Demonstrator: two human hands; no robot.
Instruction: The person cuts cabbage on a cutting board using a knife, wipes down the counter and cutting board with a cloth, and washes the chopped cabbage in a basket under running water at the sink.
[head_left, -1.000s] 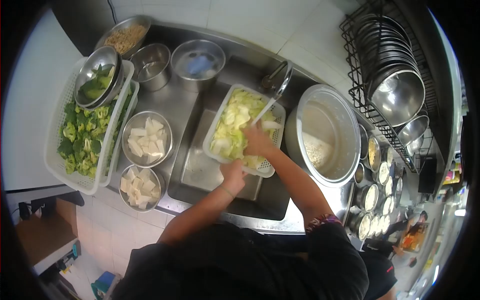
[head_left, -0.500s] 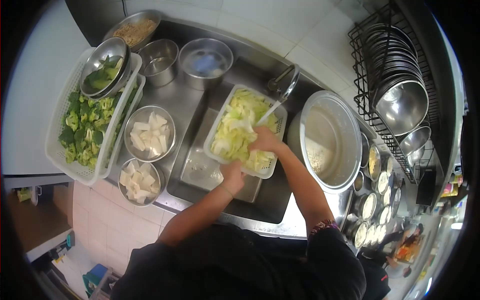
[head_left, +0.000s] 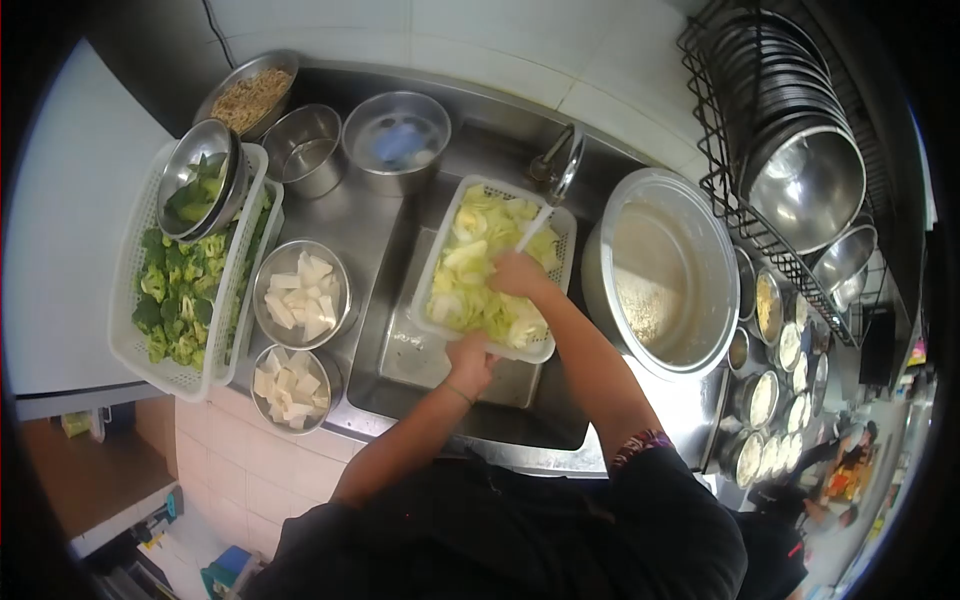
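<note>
A white perforated basket [head_left: 563, 250] full of cut pale-green cabbage [head_left: 468, 262] is tilted over the metal sink [head_left: 403, 355]. My left hand [head_left: 470, 365] is closed on the basket's near rim. Among the cabbage, my right hand [head_left: 518, 274] has its fingers curled into the leaves, its fingertips partly hidden. Water from the curved faucet [head_left: 572, 168] runs into the basket just beyond my right hand.
Left of the sink are two bowls of white tofu-like pieces [head_left: 302, 298], a basket of broccoli [head_left: 178, 290] and metal pots [head_left: 397, 180]. A large tub [head_left: 600, 270] stands right, below a wire rack [head_left: 715, 180] of bowls. People are at the far right.
My right hand has shifted within the cabbage, and the leaves lie differently. My left hand keeps its place at the basket's rim. The whole view has tilted slightly.
</note>
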